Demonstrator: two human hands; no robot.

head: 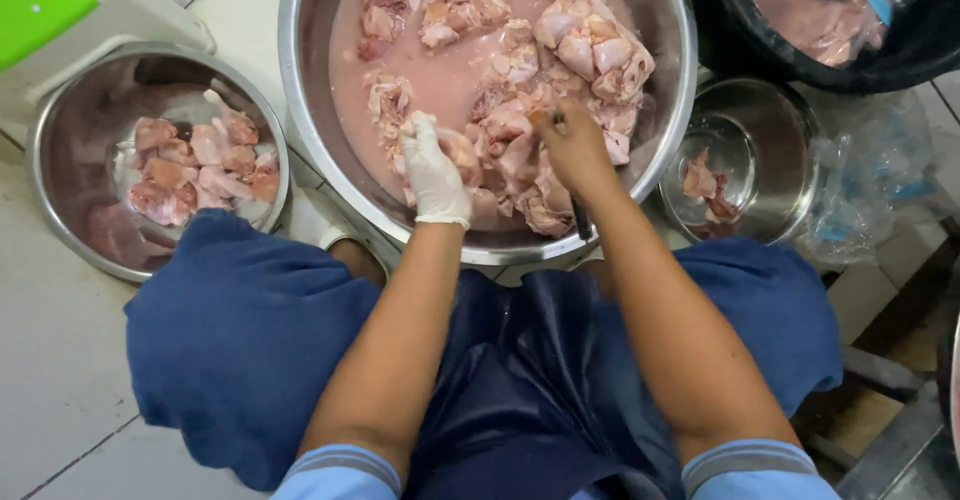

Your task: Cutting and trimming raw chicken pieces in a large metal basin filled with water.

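I am sitting over the big bowl (300,110) full of pink water and raw chicken pieces (590,45). My left hand (432,170), in a white glove, is closing around one chicken piece (462,152) near the bowl's near edge. My right hand (575,145) is bare and is gripping a knife (580,222) by that same piece. Left of the big bowl, a smaller bowl (70,210) is holding more chicken. Right of the big bowl, a small dish (775,135) is holding scraps.
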